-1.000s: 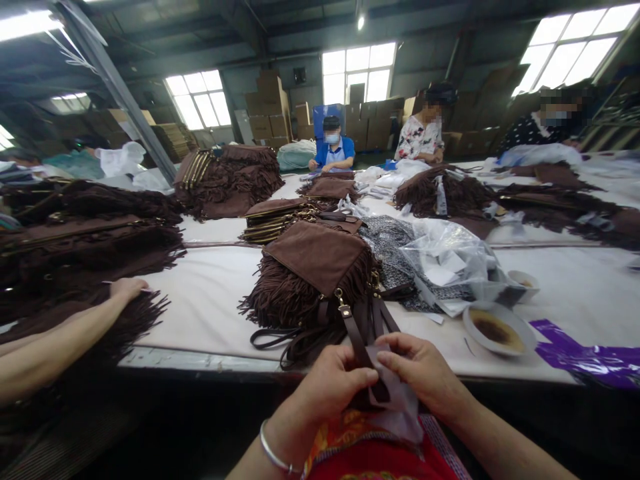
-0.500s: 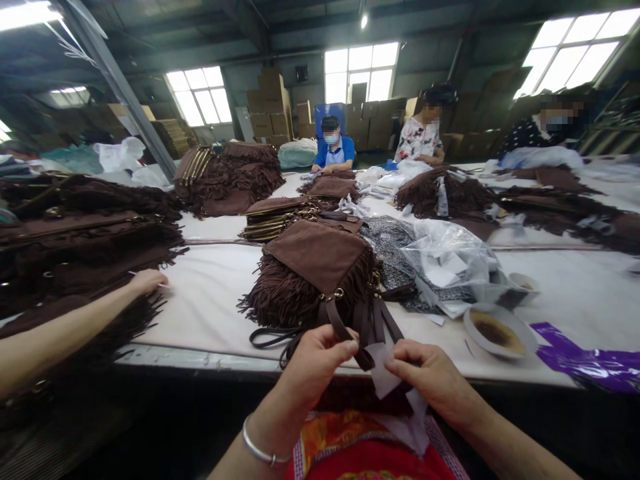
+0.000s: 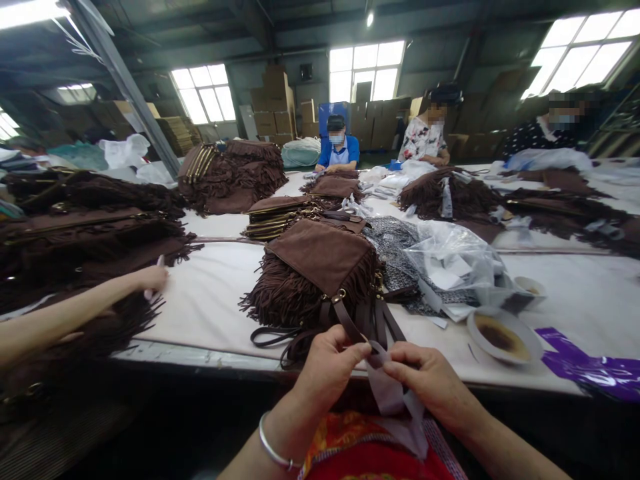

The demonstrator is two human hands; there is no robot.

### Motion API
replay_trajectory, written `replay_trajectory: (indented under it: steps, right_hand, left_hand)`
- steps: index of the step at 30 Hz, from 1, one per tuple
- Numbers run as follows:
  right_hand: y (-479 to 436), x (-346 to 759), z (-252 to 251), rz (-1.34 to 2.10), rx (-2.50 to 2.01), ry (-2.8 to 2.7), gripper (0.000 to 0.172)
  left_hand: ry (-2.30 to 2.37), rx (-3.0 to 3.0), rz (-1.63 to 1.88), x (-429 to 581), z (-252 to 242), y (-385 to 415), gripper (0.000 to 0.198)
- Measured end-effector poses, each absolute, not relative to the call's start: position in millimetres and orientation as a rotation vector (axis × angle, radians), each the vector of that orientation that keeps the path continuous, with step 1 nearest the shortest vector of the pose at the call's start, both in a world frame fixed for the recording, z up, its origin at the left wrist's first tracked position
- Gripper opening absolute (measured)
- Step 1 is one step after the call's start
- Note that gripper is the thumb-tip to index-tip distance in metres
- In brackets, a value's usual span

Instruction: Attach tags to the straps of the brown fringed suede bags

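Note:
A brown fringed bag lies before me at the table's front edge, its flap on top and its straps trailing toward me. My left hand pinches one brown strap, which runs from a brass ring on the flap. Close beside it, my right hand has thumb and fingers closed on a strip of thin white paper. The upper end of the paper curls against the strap between my hands. More straps hang behind my fingers.
Stacked brown fringed bags fill the left side, where a co-worker's hand holds something thin. To the right stand a clear plastic bag of paper, a bowl of brown liquid and purple plastic. Several people work across the table.
My hands have come closer together, and the paper's upper end now bends round at the strap. At left, the co-worker's hand has turned, with the thin object raised.

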State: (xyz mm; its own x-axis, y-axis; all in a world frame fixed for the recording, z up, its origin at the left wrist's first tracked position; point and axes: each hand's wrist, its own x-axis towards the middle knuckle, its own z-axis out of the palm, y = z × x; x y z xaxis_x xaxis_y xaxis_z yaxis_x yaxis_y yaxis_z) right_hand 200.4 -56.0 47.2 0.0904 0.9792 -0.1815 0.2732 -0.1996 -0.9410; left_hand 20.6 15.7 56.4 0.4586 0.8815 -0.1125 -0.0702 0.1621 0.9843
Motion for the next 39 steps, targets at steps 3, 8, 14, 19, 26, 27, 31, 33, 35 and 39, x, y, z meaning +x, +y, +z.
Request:
replay_trajectory:
  steps: [3, 8, 14, 19, 26, 27, 31, 33, 35, 39]
  right_hand:
    - [-50.1, 192.5, 48.9, 1.176, -1.559, -1.351, 0.021]
    - [-40.9, 180.5, 43.7, 1.255, -1.518, -1.314, 0.025]
    - [-35.3, 175.8, 43.1, 1.367, -1.536, -1.168, 0.035]
    - [-21.3, 173.2, 41.7, 1.333, -1.442, -1.154, 0.043]
    - [27.4, 185.9, 54.1, 1.087, -1.351, -1.497, 0.07]
    - [33.9, 186.2, 56.4, 1.089, -1.364, -1.529, 0.067]
    - [49.3, 180.3, 57.4, 1.098, -1.391, -1.484, 0.054]
    - [51.6, 175.8, 54.7, 1.079, -1.406, -1.424, 0.045]
    - [52.2, 172.9, 52.4, 1.041, -1.425, -1.396, 0.038]
    - [52.7, 173.8, 50.5, 0.929, -1.451, -1.447, 0.026]
  left_hand:
    - [0.884, 1.196, 0.733, 17.9, 47.4, 10.3, 0.024]
    - [0.935, 1.427, 0.587, 2.3, 49.6, 6.4, 0.028]
    - [0.835, 1.974, 0.599, -20.6, 61.1, 22.8, 0.007]
    - [0.798, 2.182, 0.786, -19.0, 63.9, 30.8, 0.015]
    - [0.86, 2.327, 0.962, -9.9, 70.5, 40.2, 0.016]
    - [0.901, 2.345, 0.97, -8.6, 69.5, 44.7, 0.016]
    - [1.114, 2.402, 0.969, -2.7, 64.2, 65.6, 0.017]
    - [1.191, 2.423, 0.947, 1.1, 63.2, 73.6, 0.018]
    - [1.24, 2.425, 0.92, 5.3, 63.9, 77.9, 0.017]
    - [1.293, 2.321, 0.954, 11.5, 63.8, 73.3, 0.017]
